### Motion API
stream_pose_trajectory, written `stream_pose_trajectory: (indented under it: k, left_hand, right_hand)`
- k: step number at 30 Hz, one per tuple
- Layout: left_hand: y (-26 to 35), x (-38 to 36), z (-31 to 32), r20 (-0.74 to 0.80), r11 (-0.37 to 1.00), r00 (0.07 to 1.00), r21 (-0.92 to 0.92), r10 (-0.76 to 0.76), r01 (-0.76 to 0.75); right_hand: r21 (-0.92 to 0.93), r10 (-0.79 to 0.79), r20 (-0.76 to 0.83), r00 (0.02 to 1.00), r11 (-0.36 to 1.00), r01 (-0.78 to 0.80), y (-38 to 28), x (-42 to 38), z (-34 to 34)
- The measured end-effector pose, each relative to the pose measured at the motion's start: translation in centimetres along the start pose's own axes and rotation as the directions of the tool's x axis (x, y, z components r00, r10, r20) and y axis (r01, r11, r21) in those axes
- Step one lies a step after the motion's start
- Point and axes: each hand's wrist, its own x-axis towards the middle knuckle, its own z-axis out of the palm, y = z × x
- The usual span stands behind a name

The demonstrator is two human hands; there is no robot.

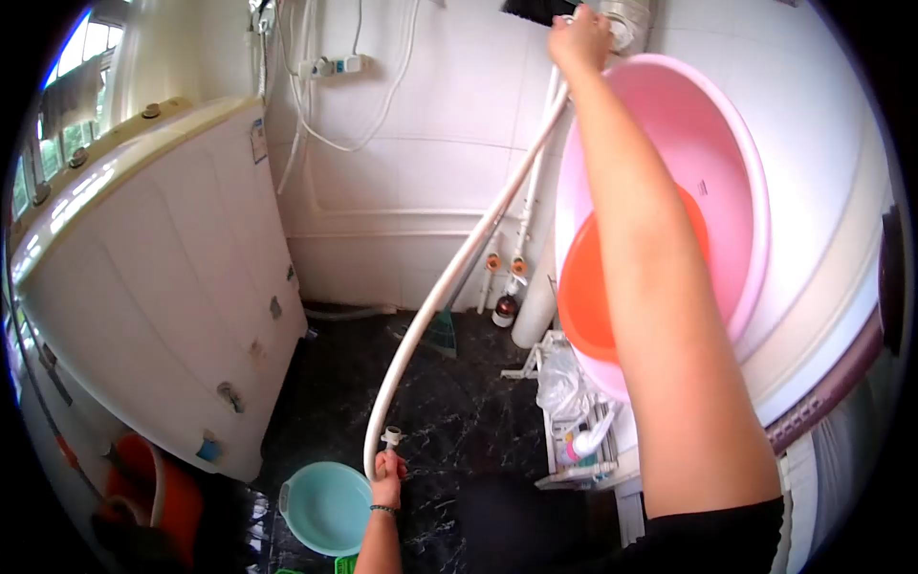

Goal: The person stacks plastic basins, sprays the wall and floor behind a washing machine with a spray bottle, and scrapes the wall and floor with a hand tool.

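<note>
A long white hose (449, 287) curves from high on the tiled wall down toward the dark floor. My left hand (387, 475) grips its lower end, just below the white fitting, above a light blue basin (320, 502) on the floor. My right hand (577, 40) is raised to the top of the hose, by a grey pipe (626, 14), and is closed there. What it grips is partly hidden.
A white washing machine (163, 268) fills the left side. A pink basin (727, 182) with an orange basin (583, 297) inside leans on the right wall. A white rack (574, 435) with bottles stands below them. A red bucket (143, 483) sits at lower left.
</note>
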Motion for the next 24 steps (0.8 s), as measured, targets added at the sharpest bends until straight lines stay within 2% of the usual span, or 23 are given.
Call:
stream_pose_trajectory:
  k: [3, 5, 8, 9, 11, 13, 16, 18, 19, 20, 21, 22, 24]
  left_hand:
    - [1.2, 2.4, 1.6, -0.025, 1.0, 1.0, 0.012, 0.007, -0.006]
    - [1.9, 3.4, 3.1, 0.019, 0.997, 0.999, -0.065, -0.029, 0.03]
    - [3.7, 4.5, 4.6, 0.071, 0.998, 0.996, 0.005, -0.055, 0.055]
    - [4.2, 4.9, 5.1, 0.11, 0.998, 0.992, 0.039, -0.06, 0.056]
    - [4.4, 5.5, 5.7, 0.091, 0.998, 0.994, -0.001, -0.067, 0.067]
    - [4.6, 6.0, 6.2, 0.059, 0.99, 0.988, 0.003, -0.14, 0.14]
    - [3.6, 7.0, 6.4, 0.108, 0.988, 0.985, 0.093, -0.134, 0.124]
    - [2.8, 7.2, 7.1, 0.138, 0.989, 0.981, 0.088, -0.134, 0.122]
    - [2.4, 7.0, 7.3, 0.159, 0.991, 0.98, 0.08, -0.122, 0.111]
    - [1.4, 7.4, 7.1, 0.216, 0.992, 0.971, 0.102, -0.101, 0.08]
    - [1.5, 7.2, 7.2, 0.21, 0.992, 0.973, 0.097, -0.099, 0.08]
    - [1.7, 6.9, 7.4, 0.217, 0.993, 0.971, 0.091, -0.097, 0.079]
    - [1.8, 7.0, 7.6, 0.228, 0.993, 0.969, 0.09, -0.095, 0.077]
  right_hand:
    - [-0.126, 0.183, 0.246, 0.952, 0.98, -0.156, 3.3, 5.2, 2.3]
    - [-0.159, 0.24, 0.286, 0.928, 0.967, -0.201, 5.2, 7.6, 4.0]
    - [-0.183, 0.05, 0.44, 0.897, 0.983, 0.035, 8.1, 9.0, 5.3]
    - [-0.179, 0.051, 0.444, 0.895, 0.983, 0.033, 9.1, 9.6, 6.0]
    - [-0.23, 0.071, 0.383, 0.921, 0.973, 0.021, 10.0, 9.8, 7.6]
    - [-0.221, 0.123, 0.354, 0.927, 0.974, -0.045, 11.5, 10.1, 7.6]
    - [-0.22, 0.074, 0.413, 0.908, 0.975, 0.021, 11.7, 11.8, 8.1]
    - [-0.176, 0.174, 0.454, 0.874, 0.979, -0.104, 11.9, 12.1, 8.5]
    - [-0.18, 0.178, 0.461, 0.869, 0.978, -0.104, 12.3, 11.8, 8.4]
    - [-0.178, 0.137, 0.491, 0.86, 0.983, -0.055, 12.2, 11.7, 8.5]
    - [-0.167, 0.092, 0.517, 0.851, 0.986, -0.005, 12.1, 11.8, 8.8]
    - [-0.191, 0.062, 0.479, 0.876, 0.981, 0.035, 12.1, 11.7, 9.2]
    - [-0.118, 0.068, 0.514, 0.855, 0.993, -0.007, 12.6, 11.8, 9.3]
